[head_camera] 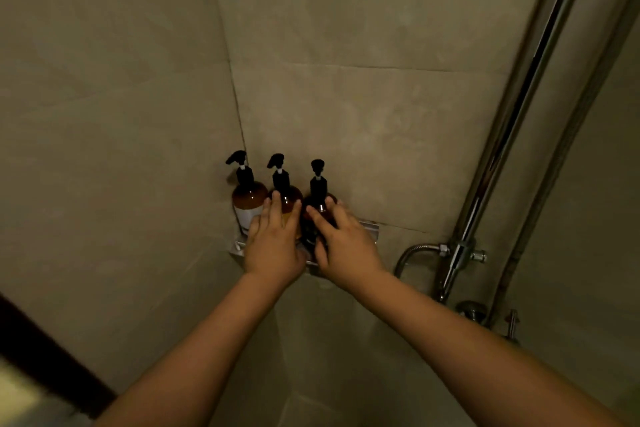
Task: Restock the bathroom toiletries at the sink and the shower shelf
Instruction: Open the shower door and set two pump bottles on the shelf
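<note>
Three amber pump bottles with black pumps stand in a row on a small metal corner shelf [370, 228] in the shower. The left bottle [246, 199] has a white label and stands free. My left hand [273, 243] wraps the front of the middle bottle [288, 196], fingers spread over its shoulder. My right hand [346, 243] grips the right bottle [318, 189], thumb on its front and fingers round its right side. All three bottles are upright and close together. The lower halves of the middle and right bottles are hidden by my hands.
Beige tiled walls meet in the corner behind the shelf. A chrome shower riser pipe [512, 121] runs up the right side, with a hose [412, 255] and mixer valve [464, 251] just right of the shelf. A dark door frame [52, 360] crosses the lower left.
</note>
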Available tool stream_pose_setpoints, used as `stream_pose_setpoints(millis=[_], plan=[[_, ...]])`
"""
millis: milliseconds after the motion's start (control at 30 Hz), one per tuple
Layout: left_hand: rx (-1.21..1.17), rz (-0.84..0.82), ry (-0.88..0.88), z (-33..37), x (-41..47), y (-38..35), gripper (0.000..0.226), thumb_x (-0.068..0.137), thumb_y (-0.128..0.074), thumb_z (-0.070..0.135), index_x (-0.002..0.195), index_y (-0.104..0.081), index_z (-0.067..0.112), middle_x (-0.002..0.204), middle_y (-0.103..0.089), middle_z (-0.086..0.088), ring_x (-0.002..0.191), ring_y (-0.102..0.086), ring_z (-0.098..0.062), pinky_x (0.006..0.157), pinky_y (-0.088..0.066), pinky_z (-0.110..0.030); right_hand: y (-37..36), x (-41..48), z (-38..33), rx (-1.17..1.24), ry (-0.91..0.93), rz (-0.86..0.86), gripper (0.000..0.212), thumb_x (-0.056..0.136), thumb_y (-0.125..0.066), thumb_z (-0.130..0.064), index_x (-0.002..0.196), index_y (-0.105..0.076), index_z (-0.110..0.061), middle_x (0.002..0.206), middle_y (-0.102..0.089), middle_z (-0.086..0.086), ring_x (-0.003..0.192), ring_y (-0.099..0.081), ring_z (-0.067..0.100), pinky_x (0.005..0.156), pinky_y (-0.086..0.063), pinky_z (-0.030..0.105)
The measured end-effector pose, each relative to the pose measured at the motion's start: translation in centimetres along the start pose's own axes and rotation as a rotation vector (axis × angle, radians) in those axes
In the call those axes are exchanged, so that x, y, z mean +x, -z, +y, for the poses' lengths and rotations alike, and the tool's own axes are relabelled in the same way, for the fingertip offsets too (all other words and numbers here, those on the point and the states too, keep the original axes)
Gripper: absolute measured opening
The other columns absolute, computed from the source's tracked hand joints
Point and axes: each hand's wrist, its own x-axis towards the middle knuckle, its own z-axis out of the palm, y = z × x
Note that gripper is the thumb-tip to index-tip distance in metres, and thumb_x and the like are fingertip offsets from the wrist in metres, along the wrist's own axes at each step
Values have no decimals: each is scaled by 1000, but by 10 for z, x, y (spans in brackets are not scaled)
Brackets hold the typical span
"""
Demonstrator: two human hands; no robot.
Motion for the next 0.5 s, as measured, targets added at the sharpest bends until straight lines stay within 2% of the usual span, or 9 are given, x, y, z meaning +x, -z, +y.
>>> stream_pose_setpoints(millis=[100, 167, 233, 300, 400, 500], plan=[[-50, -73, 57, 11, -4, 7, 92, 87, -58, 38, 160, -2, 29, 166, 15, -13, 153, 5, -33, 119, -19, -50, 7, -1, -1, -40, 8, -93, 68, 92, -52, -32, 156, -28, -28, 164, -21, 13, 147, -27, 37, 111, -39, 50], [-102, -134, 87, 10, -9, 7, 100, 85, -62, 38, 158, 7, 34, 163, 29, -6, 152, 11, -33, 118, -23, -55, 15, -4, 0, -100, 22, -160, 72, 93, -49, -38, 158, -19, -32, 166, -11, 10, 143, -30, 37, 109, -40, 49], [-74, -218, 98, 7, -14, 13, 108, 83, -65, 35, 155, 14, 41, 160, 34, -2, 152, 13, -34, 116, -26, -57, 27, -6, 3, -135, 30, -218, 73, 94, -47, -42, 158, -12, -36, 167, -5, 5, 144, -27, 35, 110, -37, 49], [-13, -231, 103, 10, -13, 29, 103, 85, -63, 35, 156, 11, 40, 164, 25, -5, 152, 10, -35, 117, -23, -57, 43, -8, 8, -171, 29, -253, 74, 93, -47, -46, 158, -12, -37, 167, -7, 2, 147, -21, 33, 113, -31, 49], [34, -208, 98, 17, -10, 52, 92, 88, -59, 41, 159, -2, 33, 168, 0, -7, 153, 0, -31, 119, -14, -56, 70, -10, 17, -224, -24, -267, 77, 91, -45, -55, 158, -11, -35, 167, -6, 3, 152, -8, 33, 118, -23, 49], [97, -175, 26, 22, -5, 80, 81, 90, -51, 49, 158, -9, 35, 167, -8, -5, 153, -9, -27, 119, -14, -58, 105, -11, 9, -250, -55, -258, 79, 91, -42, -61, 158, -11, -34, 168, 5, 3, 153, 3, 30, 122, -11, 49]])
